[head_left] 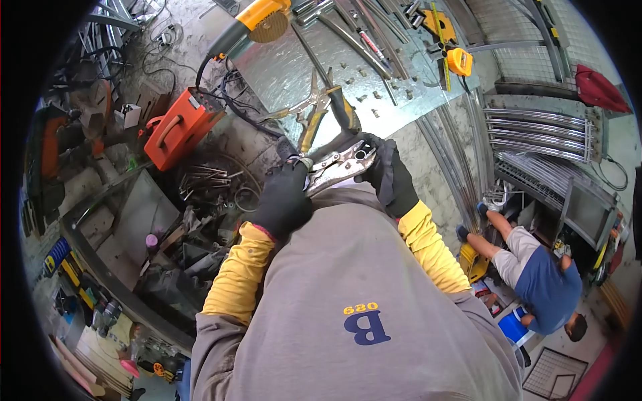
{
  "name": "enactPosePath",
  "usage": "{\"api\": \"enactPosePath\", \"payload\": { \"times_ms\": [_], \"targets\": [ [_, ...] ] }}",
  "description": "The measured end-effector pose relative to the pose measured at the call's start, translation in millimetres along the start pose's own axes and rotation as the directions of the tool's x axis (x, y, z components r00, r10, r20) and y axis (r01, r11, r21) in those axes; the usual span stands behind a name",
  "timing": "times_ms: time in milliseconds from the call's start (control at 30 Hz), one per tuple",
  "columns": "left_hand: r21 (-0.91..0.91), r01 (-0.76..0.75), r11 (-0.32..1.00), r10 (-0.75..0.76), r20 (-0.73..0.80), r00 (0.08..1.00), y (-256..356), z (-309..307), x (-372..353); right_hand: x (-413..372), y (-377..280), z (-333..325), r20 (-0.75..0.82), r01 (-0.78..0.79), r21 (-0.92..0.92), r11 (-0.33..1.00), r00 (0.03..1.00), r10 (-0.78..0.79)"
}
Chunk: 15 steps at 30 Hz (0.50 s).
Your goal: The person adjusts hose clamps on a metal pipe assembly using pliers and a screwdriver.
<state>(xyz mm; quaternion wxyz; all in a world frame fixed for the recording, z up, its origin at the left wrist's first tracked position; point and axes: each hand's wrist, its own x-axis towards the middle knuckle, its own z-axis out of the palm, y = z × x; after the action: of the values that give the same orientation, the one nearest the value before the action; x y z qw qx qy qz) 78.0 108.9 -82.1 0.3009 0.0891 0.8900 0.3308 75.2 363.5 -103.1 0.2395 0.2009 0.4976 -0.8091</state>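
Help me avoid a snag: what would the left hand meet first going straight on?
Probably the nearest yellow-and-black handle, ahead of the left hand, though depth is unclear.

The pliers (331,178) before you look like bare, shiny metal; your gloves (282,199) matt cloth, your sleeves (234,274) wrinkled cloth, the table (273,75) glossy, scuffed metal.

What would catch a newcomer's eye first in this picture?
Probably the silver pliers near the middle, between the dark-gloved left grip and right grip. Next might come the bright orange box, left of the metal-topped table, and the yellow grinder at the top of the view. A person in a blue shirt, toward the lower right, also stands out.
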Motion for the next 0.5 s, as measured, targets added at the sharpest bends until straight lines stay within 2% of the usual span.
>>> {"api": "enactPosePath", "payload": {
  "times_ms": [33, 67, 100, 133, 200, 233, 267, 333, 400, 433, 467, 500],
  "targets": [
    [-0.019, -0.049, 0.999, 0.047, -0.065, 0.997, -5.7, 5.8, 0.4, 3.2, 2.1, -3.0, -0.033, -0.031, -0.058, 0.998, 0.999, 0.029],
    [-0.02, -0.049, 0.999, 0.047, -0.061, 0.997, -8.0, 7.5, 1.3, 7.1, 4.6, -5.3, -0.066, -0.063, -0.115, 0.991, 0.996, 0.056],
    [-0.042, -0.029, 0.999, 0.028, -0.039, 0.999, -9.3, 7.6, 2.7, 13.3, 8.6, 0.3, -0.165, -0.064, -0.076, 0.995, 0.985, 0.051],
    [-0.063, -0.008, 0.998, 0.007, -0.019, 1.0, -10.6, 6.6, 5.5, 17.3, 8.0, 2.0, -0.163, -0.064, -0.074, 0.995, 0.985, 0.052],
    [-0.081, 0.046, 0.996, -0.043, 0.038, 0.998, -9.9, 0.5, 8.9, 21.4, 2.4, 8.9, -0.215, -0.098, -0.254, 0.962, 0.976, 0.043],
    [-0.1, 0.098, 0.99, -0.089, 0.094, 0.992, -8.9, -3.0, 9.8, 21.5, -3.0, 20.0, -0.207, -0.042, -0.265, 0.963, 0.978, -0.015],
    [-0.089, 0.098, 0.991, -0.092, 0.079, 0.993, -14.0, 1.3, 9.1, 22.0, -3.6, 26.8, -0.192, -0.028, -0.262, 0.965, 0.981, -0.024],
    [-0.197, 0.007, 0.98, 0.003, 0.051, 0.999, -37.6, 18.7, 8.1, 27.5, -9.7, 44.3, -0.317, -0.16, -0.521, 0.838, 0.948, -0.017],
    [-0.215, -0.071, 0.974, 0.069, -0.018, 0.997, -44.7, 19.8, 3.5, 29.9, 10.0, 43.8, -0.338, -0.06, -0.51, 0.858, 0.931, -0.135],
    [-0.166, -0.075, 0.983, 0.076, 0.0, 0.997, -48.1, 17.6, 4.9, 32.4, 22.1, 41.9, -0.307, 0.051, -0.545, 0.837, 0.917, -0.256],
    [-0.142, -0.035, 0.989, 0.049, 0.101, 0.994, -47.4, 10.3, 8.8, 33.8, 42.4, 21.1, -0.157, 0.134, -0.78, 0.611, 0.904, -0.399],
    [-0.165, -0.146, 0.975, 0.143, -0.032, 0.989, -54.7, 17.4, 9.3, 41.3, 69.0, 1.9, -0.176, 0.133, -0.745, 0.654, 0.906, -0.385]
  ]
}}
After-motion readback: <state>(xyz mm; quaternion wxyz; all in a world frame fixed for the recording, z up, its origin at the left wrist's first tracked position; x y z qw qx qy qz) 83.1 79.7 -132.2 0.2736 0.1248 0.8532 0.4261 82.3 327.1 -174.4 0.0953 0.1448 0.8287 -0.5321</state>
